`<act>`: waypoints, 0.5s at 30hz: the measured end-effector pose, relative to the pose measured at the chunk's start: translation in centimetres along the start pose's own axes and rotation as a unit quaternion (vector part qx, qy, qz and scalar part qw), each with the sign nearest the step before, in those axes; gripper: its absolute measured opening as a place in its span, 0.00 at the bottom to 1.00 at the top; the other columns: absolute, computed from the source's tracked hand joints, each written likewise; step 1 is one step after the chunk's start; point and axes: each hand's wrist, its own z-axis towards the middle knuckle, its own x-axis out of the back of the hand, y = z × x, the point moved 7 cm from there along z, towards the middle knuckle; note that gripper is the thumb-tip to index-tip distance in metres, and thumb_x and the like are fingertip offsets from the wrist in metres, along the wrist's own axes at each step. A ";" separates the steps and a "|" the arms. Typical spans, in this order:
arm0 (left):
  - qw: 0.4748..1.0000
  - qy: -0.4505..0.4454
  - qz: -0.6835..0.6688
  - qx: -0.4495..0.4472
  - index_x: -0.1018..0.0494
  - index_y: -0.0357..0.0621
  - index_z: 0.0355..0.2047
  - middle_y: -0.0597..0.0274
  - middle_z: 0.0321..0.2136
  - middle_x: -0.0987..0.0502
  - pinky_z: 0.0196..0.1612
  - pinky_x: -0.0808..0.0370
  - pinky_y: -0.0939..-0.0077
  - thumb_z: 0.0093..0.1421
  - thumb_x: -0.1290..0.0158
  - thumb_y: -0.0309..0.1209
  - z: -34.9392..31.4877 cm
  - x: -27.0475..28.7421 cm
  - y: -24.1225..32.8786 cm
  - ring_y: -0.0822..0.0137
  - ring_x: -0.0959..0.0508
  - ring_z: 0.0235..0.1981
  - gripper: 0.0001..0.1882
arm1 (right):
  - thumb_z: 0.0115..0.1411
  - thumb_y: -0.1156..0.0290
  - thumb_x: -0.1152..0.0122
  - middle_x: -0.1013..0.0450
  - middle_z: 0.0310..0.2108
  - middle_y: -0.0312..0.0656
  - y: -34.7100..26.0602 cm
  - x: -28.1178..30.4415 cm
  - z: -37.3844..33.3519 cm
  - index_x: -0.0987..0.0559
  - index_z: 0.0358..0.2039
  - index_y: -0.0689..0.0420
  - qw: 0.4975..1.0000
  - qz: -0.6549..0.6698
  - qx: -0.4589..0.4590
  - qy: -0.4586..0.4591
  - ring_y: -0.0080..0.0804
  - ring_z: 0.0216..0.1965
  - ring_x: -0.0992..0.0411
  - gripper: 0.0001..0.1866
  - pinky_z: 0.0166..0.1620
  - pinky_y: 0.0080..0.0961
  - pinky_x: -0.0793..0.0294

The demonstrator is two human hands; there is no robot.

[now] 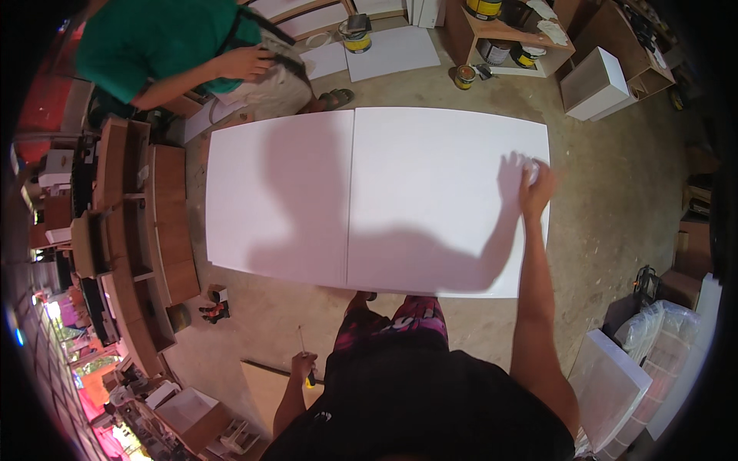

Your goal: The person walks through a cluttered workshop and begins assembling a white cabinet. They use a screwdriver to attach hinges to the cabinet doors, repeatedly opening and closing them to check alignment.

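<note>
Two large white panels lie side by side in front of me, a left panel (238, 192) and a right panel (430, 169), with a narrow seam between them. My right hand (540, 188) reaches to the far right edge of the right panel. Its fingers are closed on a small whitish, crumpled-looking thing (530, 167), too small to name surely. Low at my left side, my left hand (304, 364) is wrapped round a screwdriver (300, 338). The screwdriver's thin shaft points away from me, and part of its yellow and black handle shows below the fist.
Across the left panel stands a person in a green shirt (161, 46). Wooden cabinet frames (173, 223) line the left side. Paint cans (464, 76) and a wooden shelf unit (500, 34) are at the back. Wrapped panels (611, 376) lean at the lower right; a board (269, 388) lies near my left hand.
</note>
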 end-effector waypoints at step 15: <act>0.940 -0.236 0.189 -0.155 0.22 0.37 0.34 0.61 0.27 0.21 0.28 0.24 0.72 0.55 0.44 0.32 3.0 6.7 11.7 0.70 0.23 0.26 0.11 | 0.61 0.51 0.46 0.25 0.43 0.49 -29.4 -1.4 -38.9 0.21 0.43 0.56 0.664 0.205 0.061 -0.717 0.45 0.48 0.28 0.22 0.52 0.38 0.32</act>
